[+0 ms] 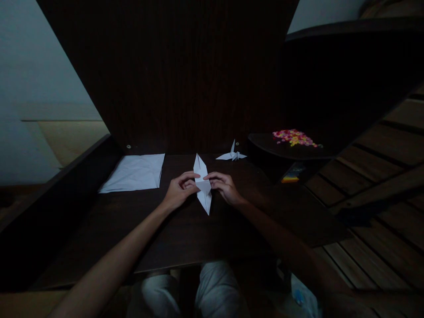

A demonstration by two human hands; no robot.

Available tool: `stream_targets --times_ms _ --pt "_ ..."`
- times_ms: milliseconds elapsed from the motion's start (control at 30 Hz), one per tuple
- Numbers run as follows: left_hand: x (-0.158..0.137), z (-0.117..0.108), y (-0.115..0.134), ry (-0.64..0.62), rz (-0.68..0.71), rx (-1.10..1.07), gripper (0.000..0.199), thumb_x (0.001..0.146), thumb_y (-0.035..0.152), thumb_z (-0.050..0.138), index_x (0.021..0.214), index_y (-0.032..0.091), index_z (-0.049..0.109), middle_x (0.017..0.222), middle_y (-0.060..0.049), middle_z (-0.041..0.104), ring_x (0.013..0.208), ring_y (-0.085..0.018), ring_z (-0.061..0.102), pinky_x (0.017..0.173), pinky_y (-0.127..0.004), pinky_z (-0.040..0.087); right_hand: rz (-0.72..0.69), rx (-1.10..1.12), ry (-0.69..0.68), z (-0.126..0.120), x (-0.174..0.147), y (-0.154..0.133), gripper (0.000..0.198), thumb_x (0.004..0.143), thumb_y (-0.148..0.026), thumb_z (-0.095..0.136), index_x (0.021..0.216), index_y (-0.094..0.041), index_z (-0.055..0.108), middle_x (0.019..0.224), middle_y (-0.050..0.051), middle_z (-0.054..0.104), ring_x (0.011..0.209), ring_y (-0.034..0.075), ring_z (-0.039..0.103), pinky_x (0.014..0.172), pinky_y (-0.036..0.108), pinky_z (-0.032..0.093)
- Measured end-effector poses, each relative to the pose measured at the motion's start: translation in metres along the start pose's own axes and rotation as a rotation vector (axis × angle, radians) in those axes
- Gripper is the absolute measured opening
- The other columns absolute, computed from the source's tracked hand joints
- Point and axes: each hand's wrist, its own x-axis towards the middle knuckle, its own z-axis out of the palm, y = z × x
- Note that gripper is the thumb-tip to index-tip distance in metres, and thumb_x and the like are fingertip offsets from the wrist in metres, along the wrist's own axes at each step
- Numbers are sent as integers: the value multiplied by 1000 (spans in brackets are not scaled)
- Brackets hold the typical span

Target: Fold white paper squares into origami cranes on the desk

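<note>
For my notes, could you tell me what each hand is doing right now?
Left hand: pinching the folded white paper.
Right hand: pinching the same paper's other side.

A dim room in a home is showing here, with a dark wooden desk (185, 229) standing against a tall wooden panel (172, 75). Left of the desk a pale wall (29, 66) is rising; right of it plank flooring (380, 212) is stretching away, and a low shelf (285, 152) is carrying bright confetti-like bits (294, 137)
</note>
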Motion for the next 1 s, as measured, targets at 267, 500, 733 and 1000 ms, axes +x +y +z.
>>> stream_targets --times_ms 267,500,733,1000 --pt "2 2 4 82 -9 83 32 65 38 76 85 13 71 89 -6 70 74 -16 63 70 -28 50 -16 -88 65 8 3 2 15 67 -32 73 76 -20 68 76 0 66 76 16 61 72 29 47" --pt "2 2 0 82 -51 28 36 63 36 78 88 13 67 64 1 64 55 -12 58 58 -25 49 -27 -93 130 5 5 8 25 66 -35 75 83 -19 65 79 1 65 76 15 61 72 29 48" --pt "2 4 -1 57 -14 1 37 65 35 77 94 14 65 77 -3 67 63 -13 61 60 -27 51 -37 -83 128 9 4 6 27 67 -35 73 86 -21 60 72 -1 63 69 14 60 65 28 48" --pt "1 4 -4 71 -7 11 39 65 31 77 96 14 62 68 2 61 62 -12 57 62 -25 47 -58 -55 112 10 2 4 30 67 -29 72 84 -23 48 62 -5 57 55 11 53 55 24 41"
